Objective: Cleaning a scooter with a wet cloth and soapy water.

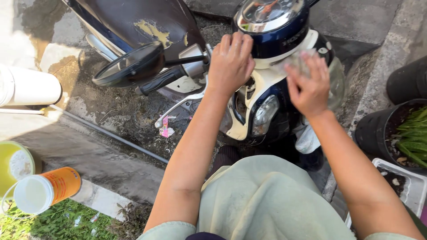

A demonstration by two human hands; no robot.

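A dark blue and white scooter [265, 116] stands nose-on in front of me, its round speedometer [268, 10] at the top. My left hand [231, 62] has its fingers curled over the edge of the white front cover just below the speedometer. My right hand [311, 86] is closed on a clear, rounded headlight lens [336, 80] at the scooter's right side. Between my hands the headlight housing is open, and a small side lamp [264, 113] shows beneath it. A black mirror [129, 64], a handlebar grip [160, 80] and a silver brake lever [180, 104] stick out to the left.
On the left lie a white cylinder [26, 86], an orange bottle [49, 189] and a yellow-green bucket [9, 166] by a grass patch. A thin pipe [111, 135] crosses the wet concrete. Black pots [378, 133] with a green plant [413, 133] and a white tray [413, 186] stand at right.
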